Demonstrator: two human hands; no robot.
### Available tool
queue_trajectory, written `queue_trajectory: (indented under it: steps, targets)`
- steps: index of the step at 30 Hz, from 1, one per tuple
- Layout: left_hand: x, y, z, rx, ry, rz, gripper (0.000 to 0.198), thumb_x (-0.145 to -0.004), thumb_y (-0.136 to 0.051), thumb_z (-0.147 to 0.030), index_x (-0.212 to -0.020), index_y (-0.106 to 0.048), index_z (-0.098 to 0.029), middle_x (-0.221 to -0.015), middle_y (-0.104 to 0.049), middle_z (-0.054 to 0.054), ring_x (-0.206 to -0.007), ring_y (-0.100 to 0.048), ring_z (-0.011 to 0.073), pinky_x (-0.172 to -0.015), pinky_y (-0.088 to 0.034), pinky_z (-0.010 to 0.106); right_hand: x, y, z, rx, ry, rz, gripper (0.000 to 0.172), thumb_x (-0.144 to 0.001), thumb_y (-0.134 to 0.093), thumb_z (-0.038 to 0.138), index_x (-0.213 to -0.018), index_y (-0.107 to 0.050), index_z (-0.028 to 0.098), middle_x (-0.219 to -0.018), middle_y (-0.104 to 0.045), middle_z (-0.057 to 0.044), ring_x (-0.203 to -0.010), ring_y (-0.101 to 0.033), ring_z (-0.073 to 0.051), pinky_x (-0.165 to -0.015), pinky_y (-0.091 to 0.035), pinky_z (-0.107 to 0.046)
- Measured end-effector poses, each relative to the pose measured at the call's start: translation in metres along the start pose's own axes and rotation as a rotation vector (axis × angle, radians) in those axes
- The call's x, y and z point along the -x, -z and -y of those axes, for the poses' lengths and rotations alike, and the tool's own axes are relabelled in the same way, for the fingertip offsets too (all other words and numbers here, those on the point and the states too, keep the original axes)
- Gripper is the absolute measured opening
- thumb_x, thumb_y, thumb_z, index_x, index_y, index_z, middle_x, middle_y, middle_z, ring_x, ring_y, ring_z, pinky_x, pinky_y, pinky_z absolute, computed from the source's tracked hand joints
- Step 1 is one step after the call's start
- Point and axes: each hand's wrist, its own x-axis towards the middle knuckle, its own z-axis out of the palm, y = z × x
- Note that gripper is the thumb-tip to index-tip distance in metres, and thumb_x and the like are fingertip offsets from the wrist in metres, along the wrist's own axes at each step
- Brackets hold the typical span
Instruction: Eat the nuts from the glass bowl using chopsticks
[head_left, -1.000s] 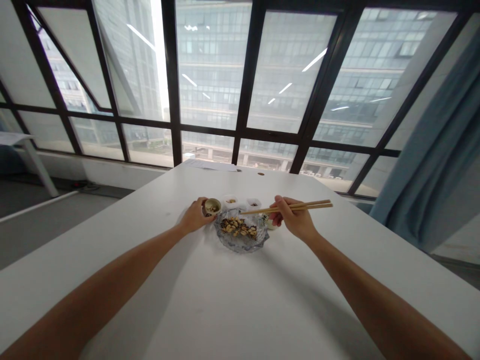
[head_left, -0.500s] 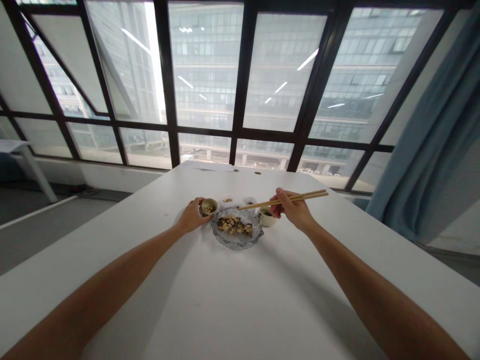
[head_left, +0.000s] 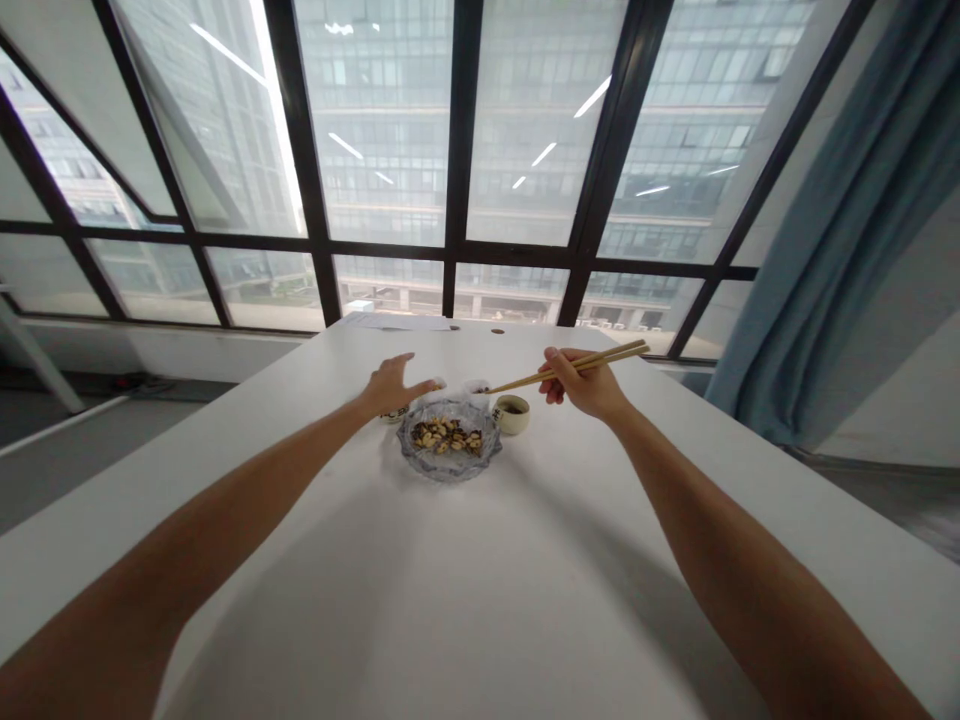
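Note:
A glass dish [head_left: 450,462] of mixed nuts and beans sits on the white table [head_left: 465,580]. My left hand [head_left: 391,385] hovers above its left rim with fingers stretched out, covering a small cup [head_left: 393,414] beneath. My right hand [head_left: 583,384] is closed on a pair of wooden chopsticks [head_left: 570,366] whose tips point left over a small white cup [head_left: 475,389]. A beige cup [head_left: 513,414] with dark contents stands just right of the dish. Another small white cup [head_left: 435,390] sits behind the dish.
Papers [head_left: 397,322] and a small dark round object [head_left: 496,330] lie at the table's far edge. Beyond is a wall of black-framed windows [head_left: 457,180]. A blue curtain [head_left: 840,250] hangs to the right. Floor lies to the left [head_left: 67,460].
My left hand let go of the small cup and lifted, fingers spreading. The chopsticks rose and moved back from the dish. The view shifted, so everything sits higher and further left.

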Motion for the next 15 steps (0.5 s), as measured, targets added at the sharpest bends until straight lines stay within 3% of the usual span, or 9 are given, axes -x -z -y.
queue_trajectory:
  steps: [3,7,11,15]
  targets:
    - [-0.014,-0.025,-0.055,-0.069,-0.219,0.188,0.079,-0.079,-0.056,-0.071,-0.138,-0.052,-0.019,-0.151,-0.048,0.016,-0.142,-0.037,0.0357,-0.118,-0.024,0.052,-0.001,0.014,-0.004,0.127,0.013,0.036,0.066,-0.072,-0.061,0.081,-0.070,-0.065,0.016,-0.051,-0.065,-0.005,-0.038,-0.058,-0.013,-0.033,-0.044,-0.021]
    - [-0.024,-0.067,-0.110,-0.174,-0.302,0.379,0.093,-0.073,-0.060,-0.075,-0.146,-0.045,-0.019,-0.163,-0.026,0.017,-0.150,-0.021,0.0393,-0.119,-0.010,0.062,-0.002,0.026,-0.009,0.228,0.025,0.077,0.066,-0.077,-0.056,0.080,-0.072,-0.065,0.016,-0.054,-0.066,-0.006,-0.040,-0.060,-0.013,-0.035,-0.044,-0.021]
    - [-0.031,-0.087,-0.129,-0.225,-0.299,0.448,0.088,-0.072,-0.060,-0.076,-0.139,-0.053,-0.019,-0.164,-0.022,0.018,-0.150,-0.016,0.0432,-0.117,-0.004,0.067,-0.002,0.029,-0.010,0.272,0.025,0.108,0.067,-0.077,-0.054,0.082,-0.073,-0.064,0.015,-0.055,-0.066,-0.006,-0.040,-0.060,-0.013,-0.035,-0.044,-0.021]
    - [-0.034,-0.087,-0.129,-0.225,-0.281,0.459,0.078,-0.068,-0.068,-0.072,-0.126,-0.062,-0.020,-0.161,-0.029,0.017,-0.147,-0.021,0.0420,-0.117,-0.008,0.067,-0.002,0.029,-0.007,0.273,0.012,0.136,0.068,-0.077,-0.053,0.083,-0.070,-0.062,0.016,-0.054,-0.065,-0.006,-0.039,-0.059,-0.012,-0.034,-0.044,-0.021]
